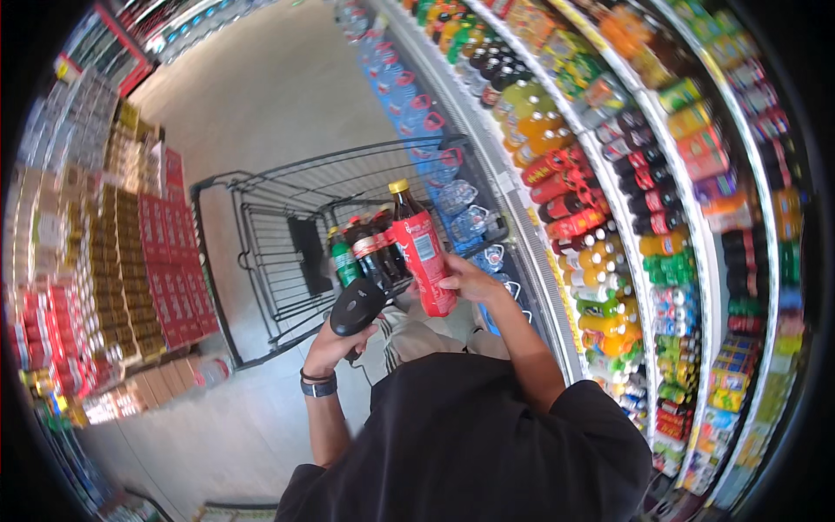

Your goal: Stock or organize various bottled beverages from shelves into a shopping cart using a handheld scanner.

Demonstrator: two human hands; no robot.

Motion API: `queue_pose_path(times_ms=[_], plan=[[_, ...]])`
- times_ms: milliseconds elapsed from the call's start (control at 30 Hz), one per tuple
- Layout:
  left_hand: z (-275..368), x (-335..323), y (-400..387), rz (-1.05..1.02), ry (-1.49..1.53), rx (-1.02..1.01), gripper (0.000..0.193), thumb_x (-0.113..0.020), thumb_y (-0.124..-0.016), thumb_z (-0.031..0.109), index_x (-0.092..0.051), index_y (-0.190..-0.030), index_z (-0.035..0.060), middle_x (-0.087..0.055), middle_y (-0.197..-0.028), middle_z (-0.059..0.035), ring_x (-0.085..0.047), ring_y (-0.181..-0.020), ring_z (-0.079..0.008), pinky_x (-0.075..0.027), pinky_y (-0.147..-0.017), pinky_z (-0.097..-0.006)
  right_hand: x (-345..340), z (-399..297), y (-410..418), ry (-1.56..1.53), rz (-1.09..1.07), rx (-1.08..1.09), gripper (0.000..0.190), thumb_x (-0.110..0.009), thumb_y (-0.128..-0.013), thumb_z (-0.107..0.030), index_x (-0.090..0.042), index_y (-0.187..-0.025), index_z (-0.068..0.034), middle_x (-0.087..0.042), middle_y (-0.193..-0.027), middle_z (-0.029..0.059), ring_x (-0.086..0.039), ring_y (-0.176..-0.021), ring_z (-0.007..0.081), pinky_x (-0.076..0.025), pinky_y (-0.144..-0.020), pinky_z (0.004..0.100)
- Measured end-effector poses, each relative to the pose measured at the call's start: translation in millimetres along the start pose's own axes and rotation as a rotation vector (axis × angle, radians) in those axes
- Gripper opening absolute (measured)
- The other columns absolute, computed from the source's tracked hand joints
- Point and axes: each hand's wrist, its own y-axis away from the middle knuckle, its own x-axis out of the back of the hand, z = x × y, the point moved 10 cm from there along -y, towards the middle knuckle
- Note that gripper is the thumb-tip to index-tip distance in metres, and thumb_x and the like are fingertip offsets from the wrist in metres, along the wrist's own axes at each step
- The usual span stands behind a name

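Observation:
My right hand [471, 279] grips a large drink bottle [425, 258] with a red wrap label and a yellow cap. The bottle leans slightly, cap end away from me, and a barcode on its label faces up. In my left hand [340, 344] is a black handheld barcode scanner [357, 307], its head pointing towards the cart, with a cord hanging below. Just beyond both hands stands a black wire shopping cart [274, 176]. A green-labelled bottle [343, 256] and several dark cola bottles [366, 251] stand in it, partly hidden by the held bottle.
Shelves of drink bottles [587, 254] run along the right. Large water bottles [456, 196] line the floor at their foot. Stacked red cartons [173, 267] and canned drinks [117, 261] rise on the left. Grey floor [274, 85] stretches beyond the cart.

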Motion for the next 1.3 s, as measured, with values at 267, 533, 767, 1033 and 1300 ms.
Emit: queue_pose_path(times_ms=[267,533,767,1033,1300], plan=[[-2,-217,-43,-0.150,-0.537,-0.274,0.043,-0.081,-0.079,0.009,-0.057,-0.115,0.0030,-0.057,-0.061,0.0002,-0.050,-0.046,-0.0076,-0.039,-0.042,-0.0250,82,-11,191,0.522,0.504,0.538,0.054,-0.071,-0.087,-0.030,-0.049,-0.129,-0.005,-0.062,-0.102,0.0052,-0.061,-0.090,0.0120,-0.052,-0.079,0.0306],[-147,-445,-12,-0.555,-0.186,0.201,0.022,-0.069,-0.087,0.001,-0.065,-0.108,-0.0020,-0.058,-0.070,0.0000,-0.052,-0.058,-0.0087,-0.043,-0.055,-0.0252,119,-6,528,0.602,1.051,0.435,0.073,-0.081,-0.079,-0.031,-0.047,-0.137,-0.003,-0.059,-0.121,0.0098,-0.056,-0.111,0.0188,-0.046,-0.095,0.0345],[-175,-559,16,-0.811,-0.476,0.277,0.025,-0.073,-0.086,0.003,-0.067,-0.110,0.0006,-0.064,-0.078,0.0008,-0.053,-0.058,-0.0053,-0.042,-0.053,-0.0221,83,-127,860,0.798,1.746,1.109,0.063,-0.077,-0.082,-0.013,-0.043,-0.134,-0.005,-0.061,-0.114,0.0073,-0.060,-0.102,0.0151,-0.050,-0.088,0.0317],[-166,-547,32,-0.699,-0.469,0.235,0.024,-0.073,-0.085,0.002,-0.067,-0.108,0.0011,-0.062,-0.075,0.0007,-0.054,-0.057,-0.0059,-0.043,-0.054,-0.0223,182,-218,999,0.816,2.192,1.004,0.063,-0.082,-0.075,-0.021,-0.047,-0.122,0.001,-0.066,-0.100,0.0144,-0.067,-0.091,0.0238,-0.053,-0.080,0.0353],[-141,-513,30,-0.541,-0.546,0.163,0.023,-0.072,-0.086,0.002,-0.066,-0.108,0.0007,-0.059,-0.072,0.0001,-0.052,-0.056,-0.0076,-0.041,-0.053,-0.0236,244,-244,1034,0.779,2.581,0.987,0.065,-0.084,-0.067,-0.018,-0.046,-0.116,0.004,-0.064,-0.103,0.0271,-0.063,-0.097,0.0446,-0.049,-0.087,0.0498]])
